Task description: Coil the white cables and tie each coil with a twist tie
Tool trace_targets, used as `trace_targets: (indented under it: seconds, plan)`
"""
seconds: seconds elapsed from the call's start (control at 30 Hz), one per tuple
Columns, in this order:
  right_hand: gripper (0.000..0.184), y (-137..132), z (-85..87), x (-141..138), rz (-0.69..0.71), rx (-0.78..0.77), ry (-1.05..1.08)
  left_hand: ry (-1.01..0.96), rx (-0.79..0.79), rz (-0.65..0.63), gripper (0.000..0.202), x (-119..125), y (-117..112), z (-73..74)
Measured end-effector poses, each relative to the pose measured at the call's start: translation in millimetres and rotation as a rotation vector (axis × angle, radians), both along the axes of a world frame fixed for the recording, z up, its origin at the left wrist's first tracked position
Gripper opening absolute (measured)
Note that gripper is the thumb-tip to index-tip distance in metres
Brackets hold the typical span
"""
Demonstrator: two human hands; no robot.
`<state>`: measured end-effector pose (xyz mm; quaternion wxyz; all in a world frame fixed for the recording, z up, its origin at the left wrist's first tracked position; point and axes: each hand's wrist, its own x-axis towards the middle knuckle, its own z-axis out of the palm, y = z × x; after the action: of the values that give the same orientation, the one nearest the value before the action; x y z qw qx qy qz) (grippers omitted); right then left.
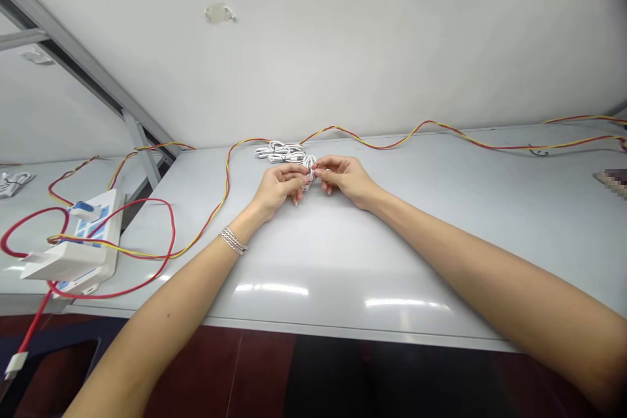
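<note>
My left hand point(279, 186) and my right hand point(343, 179) meet over the middle of a white grey table point(372, 255). Their fingertips pinch a small coil of white cable point(309, 171) from both sides. Just behind my left hand lie several more looped white cables point(280, 153), bundled and untouched. A silver chain bracelet point(233, 240) circles my left wrist. My fingers hide part of the coil.
A red-and-yellow twin wire point(333, 134) snakes along the table's back edge past the cables. At left sit a white power strip point(95, 228) with a white plug block point(63, 261) and a red cable point(157, 268). A metal frame point(83, 72) and white wall point(313, 46) stand behind.
</note>
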<state>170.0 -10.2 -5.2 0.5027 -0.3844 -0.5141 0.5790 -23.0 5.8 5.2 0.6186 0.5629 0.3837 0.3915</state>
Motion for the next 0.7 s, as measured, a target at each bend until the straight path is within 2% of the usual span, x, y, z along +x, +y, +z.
trace_targets:
  seconds: [0.33, 0.53, 0.7]
  plan:
    - [0.044, 0, -3.9, -4, -0.033, 0.049, -0.062, 0.080, 0.004, -0.070, 0.037, -1, -2, 2.1]
    - [0.037, -6, -6.3, -9, -0.113, 0.156, -0.176, 0.064, -0.030, -0.069, 0.035, 1, -3, 5.2]
    - [0.027, -12, -8.7, -14, -0.179, 0.310, -0.290, 0.075, -0.046, -0.054, 0.030, 1, -2, 6.4]
